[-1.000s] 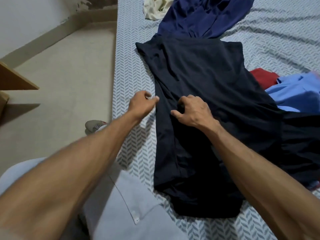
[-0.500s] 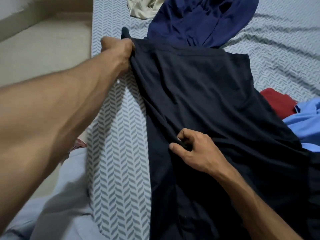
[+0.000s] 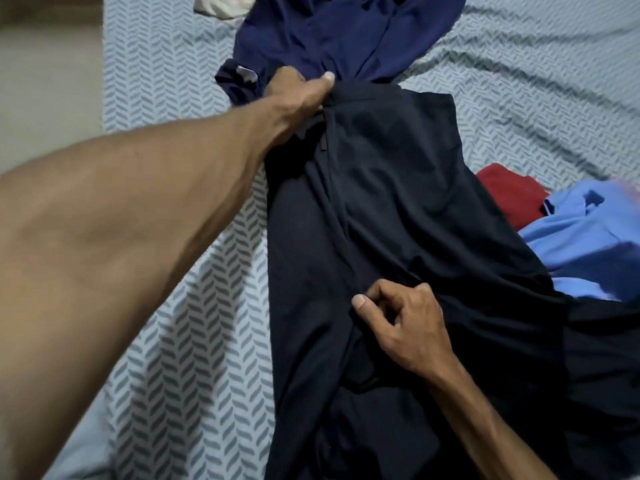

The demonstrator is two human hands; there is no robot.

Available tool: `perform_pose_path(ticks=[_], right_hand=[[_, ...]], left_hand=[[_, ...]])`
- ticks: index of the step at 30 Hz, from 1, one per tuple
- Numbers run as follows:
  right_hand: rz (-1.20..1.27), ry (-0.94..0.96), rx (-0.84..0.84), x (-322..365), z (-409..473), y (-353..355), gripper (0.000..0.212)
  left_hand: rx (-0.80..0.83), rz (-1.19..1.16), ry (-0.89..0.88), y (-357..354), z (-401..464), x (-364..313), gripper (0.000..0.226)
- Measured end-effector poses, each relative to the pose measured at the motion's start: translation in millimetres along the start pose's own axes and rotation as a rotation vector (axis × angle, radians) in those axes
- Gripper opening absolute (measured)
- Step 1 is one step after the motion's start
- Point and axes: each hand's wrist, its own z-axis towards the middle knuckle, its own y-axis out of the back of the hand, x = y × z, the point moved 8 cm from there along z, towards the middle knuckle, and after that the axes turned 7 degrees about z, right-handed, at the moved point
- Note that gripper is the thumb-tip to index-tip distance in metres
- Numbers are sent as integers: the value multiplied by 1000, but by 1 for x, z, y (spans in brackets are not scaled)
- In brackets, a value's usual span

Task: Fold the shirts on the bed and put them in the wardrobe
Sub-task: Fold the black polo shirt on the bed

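Under both hands on the bed [image 3: 166, 341], the black shirt [image 3: 398, 202] lay spread, partly folded lengthwise. The left hand [image 3: 298, 95] gripped its far edge; the right hand [image 3: 405, 323] pinched a fold nearer the body. Between those grips the side fold seemed underway; next, that edge probably needed laying flat and smoothing.
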Motion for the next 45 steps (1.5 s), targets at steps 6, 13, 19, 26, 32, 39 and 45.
perform_pose_path(ticks=[6, 13, 19, 26, 32, 39, 45], right_hand=[[11, 17, 11, -2, 1, 0, 36], [-105, -37, 285, 13, -10, 6, 37], [-308, -108, 379, 32, -36, 32, 58], [-108, -119, 242, 39, -48, 56, 31], [-47, -409, 397, 13, -80, 59, 63], [494, -481, 359, -21, -107, 63, 47], [374, -415, 252, -44, -129, 57, 54]], left_hand=[[-46, -454, -29, 44, -53, -8, 7], [161, 5, 138, 43, -258, 82, 34], [547, 343, 267, 13, -386, 123, 47], [639, 464, 378, 8, -430, 157, 52], [676, 175, 433, 4, -453, 173, 31], [761, 138, 432, 0, -474, 183, 36], [710, 186, 468, 2, -481, 185, 28]])
